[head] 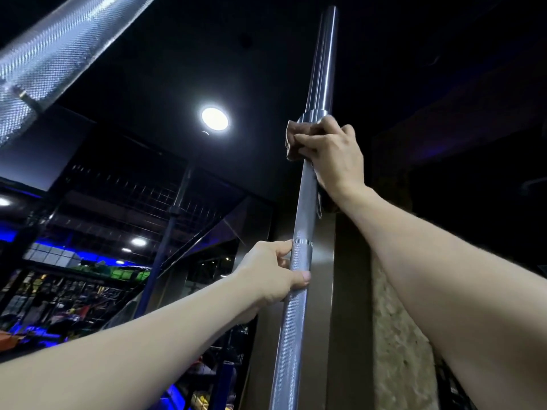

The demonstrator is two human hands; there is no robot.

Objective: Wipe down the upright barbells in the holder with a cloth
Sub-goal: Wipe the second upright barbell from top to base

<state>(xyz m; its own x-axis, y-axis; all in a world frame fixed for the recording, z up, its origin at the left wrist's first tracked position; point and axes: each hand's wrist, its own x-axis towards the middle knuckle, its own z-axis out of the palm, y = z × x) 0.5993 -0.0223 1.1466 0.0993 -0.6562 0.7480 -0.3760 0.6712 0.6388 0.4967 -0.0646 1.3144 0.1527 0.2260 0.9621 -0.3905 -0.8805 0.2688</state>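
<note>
the right hand (331, 152) clamps a cloth (293, 143) around the barbell (299, 276) just under its collar, while the left hand (275, 276) grips the knurled shaft lower down. wiping looks mid-way on this bar; a second barbell (53, 57) to its upper left likely waits.

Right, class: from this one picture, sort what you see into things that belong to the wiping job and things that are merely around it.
Part of the job:
- upright barbell
- brown cloth, wrapped round the bar just below its collar
- right hand, gripping the cloth
- left hand, holding the knurled shaft lower down

Just around:
- second barbell, slanting across top left
- ceiling lamp
- wire mesh rack
</note>
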